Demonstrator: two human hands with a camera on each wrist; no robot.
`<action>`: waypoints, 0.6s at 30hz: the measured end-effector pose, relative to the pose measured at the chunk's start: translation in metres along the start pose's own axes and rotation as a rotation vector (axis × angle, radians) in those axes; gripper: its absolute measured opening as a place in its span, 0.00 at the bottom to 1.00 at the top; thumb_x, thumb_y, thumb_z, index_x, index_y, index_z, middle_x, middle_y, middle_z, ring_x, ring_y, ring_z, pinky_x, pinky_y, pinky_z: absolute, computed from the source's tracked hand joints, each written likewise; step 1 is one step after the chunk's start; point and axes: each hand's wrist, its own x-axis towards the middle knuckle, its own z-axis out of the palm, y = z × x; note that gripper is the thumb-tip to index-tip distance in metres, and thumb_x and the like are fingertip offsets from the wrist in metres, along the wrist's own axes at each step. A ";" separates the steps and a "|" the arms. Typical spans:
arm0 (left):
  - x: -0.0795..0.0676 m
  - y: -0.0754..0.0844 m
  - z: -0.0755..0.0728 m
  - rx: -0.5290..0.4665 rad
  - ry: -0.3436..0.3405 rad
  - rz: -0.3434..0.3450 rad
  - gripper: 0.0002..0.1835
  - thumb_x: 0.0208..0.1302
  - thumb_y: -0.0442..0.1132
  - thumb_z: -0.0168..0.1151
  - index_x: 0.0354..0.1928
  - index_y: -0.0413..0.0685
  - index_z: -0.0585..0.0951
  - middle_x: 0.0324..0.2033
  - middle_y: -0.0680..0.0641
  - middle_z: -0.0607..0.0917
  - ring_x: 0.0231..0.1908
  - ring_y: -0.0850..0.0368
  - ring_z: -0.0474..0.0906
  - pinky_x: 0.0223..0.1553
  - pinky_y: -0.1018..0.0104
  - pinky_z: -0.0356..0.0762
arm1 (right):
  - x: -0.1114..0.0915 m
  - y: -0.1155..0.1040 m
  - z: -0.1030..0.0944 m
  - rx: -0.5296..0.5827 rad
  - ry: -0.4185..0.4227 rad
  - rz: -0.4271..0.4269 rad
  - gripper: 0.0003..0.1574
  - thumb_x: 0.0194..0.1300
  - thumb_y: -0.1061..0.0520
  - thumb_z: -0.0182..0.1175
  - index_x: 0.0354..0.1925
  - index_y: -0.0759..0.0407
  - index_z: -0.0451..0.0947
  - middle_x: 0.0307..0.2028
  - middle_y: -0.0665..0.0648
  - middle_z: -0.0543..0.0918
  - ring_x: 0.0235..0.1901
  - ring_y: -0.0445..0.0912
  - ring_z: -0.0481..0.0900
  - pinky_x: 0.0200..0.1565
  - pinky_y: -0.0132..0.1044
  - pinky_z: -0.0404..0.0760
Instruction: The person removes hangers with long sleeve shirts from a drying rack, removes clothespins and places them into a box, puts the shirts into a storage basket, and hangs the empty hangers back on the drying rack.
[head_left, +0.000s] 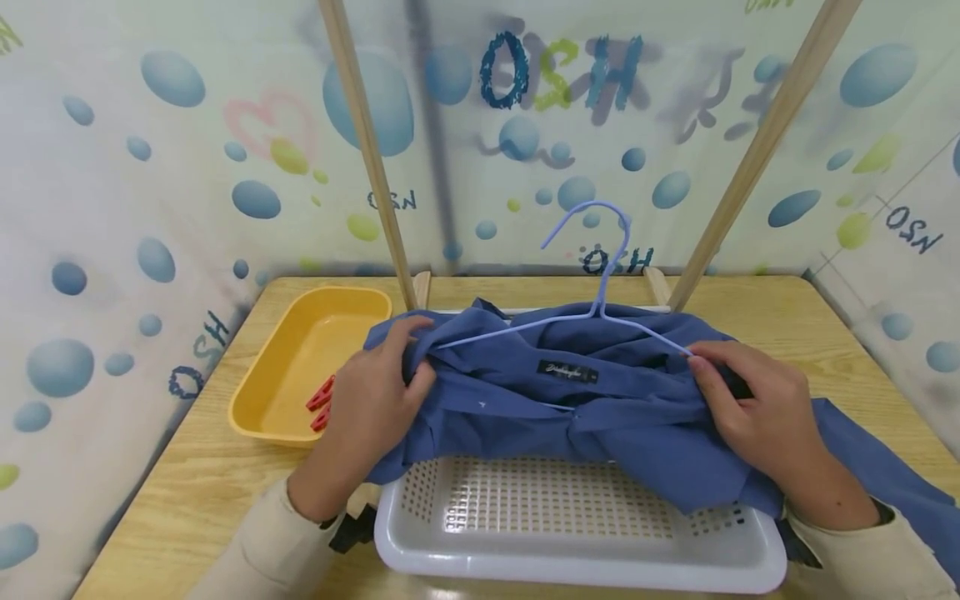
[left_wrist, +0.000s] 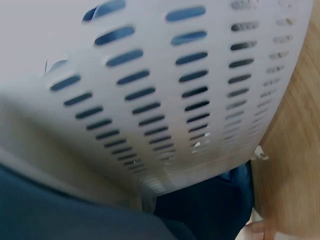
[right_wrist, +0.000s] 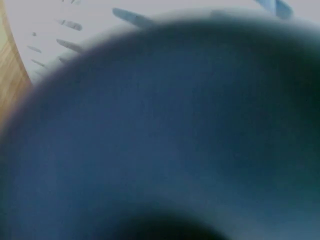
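A blue collared shirt (head_left: 510, 417) is spread over the white basket (head_left: 585, 567), its dark neck label facing up. Inside its neck sits a light-blue wire hanger (head_left: 600, 275), hook upward, both arms running down towards the shoulders. My left hand (head_left: 382, 400) grips the shirt's left shoulder, where that hanger arm goes under the cloth. On the other side my right hand (head_left: 757, 408) pinches the hanger arm and shirt between thumb and fingers. Blue cloth (right_wrist: 150, 125) fills most of the right wrist view; the left wrist view shows the slotted basket wall (left_wrist: 165, 100).
At the left stands a yellow basin (head_left: 300, 333) with red clothespins (head_left: 321, 404) in it. Two wooden poles (head_left: 375, 158) rise behind the basket. One sleeve (head_left: 877, 458) trails right over the wooden table (head_left: 817, 333). A patterned curtain (head_left: 465, 208) hangs behind.
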 end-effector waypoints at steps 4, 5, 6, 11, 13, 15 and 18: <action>0.002 -0.006 -0.001 0.011 0.012 0.000 0.16 0.62 0.40 0.59 0.51 0.48 0.80 0.15 0.50 0.75 0.14 0.55 0.63 0.18 0.64 0.61 | -0.002 0.002 0.001 -0.007 0.012 0.014 0.24 0.72 0.47 0.59 0.39 0.69 0.85 0.33 0.67 0.87 0.49 0.16 0.72 0.55 0.12 0.67; 0.003 -0.007 -0.001 0.017 0.021 0.005 0.14 0.61 0.41 0.60 0.49 0.47 0.81 0.18 0.49 0.80 0.15 0.54 0.66 0.19 0.63 0.64 | -0.002 0.002 0.000 -0.010 0.009 0.012 0.26 0.73 0.46 0.58 0.39 0.70 0.84 0.33 0.67 0.86 0.49 0.16 0.72 0.55 0.12 0.67; 0.003 -0.009 -0.002 0.024 0.028 0.008 0.14 0.60 0.42 0.61 0.47 0.47 0.82 0.21 0.47 0.83 0.16 0.53 0.69 0.20 0.61 0.67 | -0.002 0.002 0.000 -0.011 0.010 0.012 0.26 0.73 0.45 0.58 0.39 0.70 0.84 0.34 0.67 0.87 0.49 0.16 0.72 0.55 0.12 0.67; 0.003 -0.011 -0.002 0.029 0.021 0.003 0.13 0.60 0.44 0.63 0.44 0.46 0.85 0.34 0.44 0.89 0.25 0.48 0.81 0.28 0.54 0.80 | -0.002 0.001 -0.001 -0.021 -0.027 0.020 0.21 0.72 0.51 0.58 0.40 0.71 0.84 0.34 0.68 0.86 0.50 0.15 0.70 0.55 0.12 0.67; 0.002 -0.011 -0.002 0.016 -0.003 -0.012 0.13 0.62 0.44 0.63 0.45 0.45 0.85 0.35 0.44 0.89 0.28 0.48 0.83 0.31 0.53 0.82 | -0.002 0.001 0.000 -0.025 -0.031 0.020 0.20 0.72 0.52 0.59 0.40 0.71 0.84 0.34 0.68 0.86 0.50 0.14 0.70 0.55 0.12 0.67; 0.001 -0.011 -0.001 0.001 -0.019 -0.025 0.14 0.64 0.44 0.62 0.46 0.45 0.86 0.37 0.44 0.89 0.30 0.47 0.84 0.34 0.52 0.84 | -0.002 0.002 0.001 -0.028 -0.026 0.012 0.20 0.72 0.52 0.58 0.40 0.71 0.84 0.34 0.68 0.86 0.51 0.14 0.70 0.56 0.12 0.67; 0.002 -0.009 -0.001 -0.007 -0.027 -0.033 0.14 0.65 0.43 0.60 0.48 0.45 0.85 0.38 0.44 0.90 0.30 0.47 0.84 0.35 0.51 0.85 | -0.003 0.004 0.003 -0.029 0.004 0.005 0.22 0.72 0.50 0.59 0.40 0.70 0.84 0.34 0.68 0.87 0.51 0.15 0.70 0.56 0.13 0.67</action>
